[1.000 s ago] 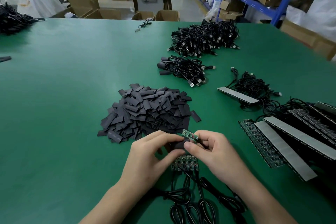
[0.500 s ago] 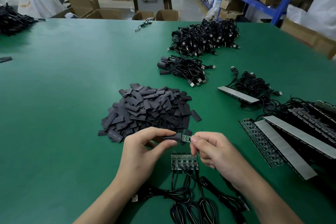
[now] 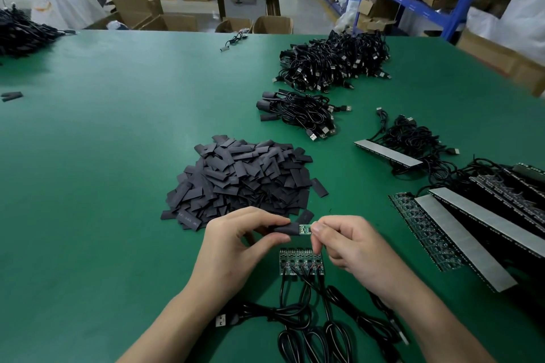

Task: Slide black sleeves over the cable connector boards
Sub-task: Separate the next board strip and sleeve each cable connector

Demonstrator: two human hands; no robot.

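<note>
Black sleeve point(image 3: 283, 229) pinched in left hand point(image 3: 236, 247), partly over green connector board point(image 3: 305, 229) pinched by right hand point(image 3: 351, 247), above near bench point(image 3: 118, 156), sleeve pile point(image 3: 241, 180) just beyond.

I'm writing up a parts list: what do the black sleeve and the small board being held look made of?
The black sleeve, pinched by the left hand, looks like thin matte plastic tubing, perhaps heat-shrink: dull, no glare. The board, pinched by the right hand, looks like rigid green circuit laminate carrying tiny parts.
</note>
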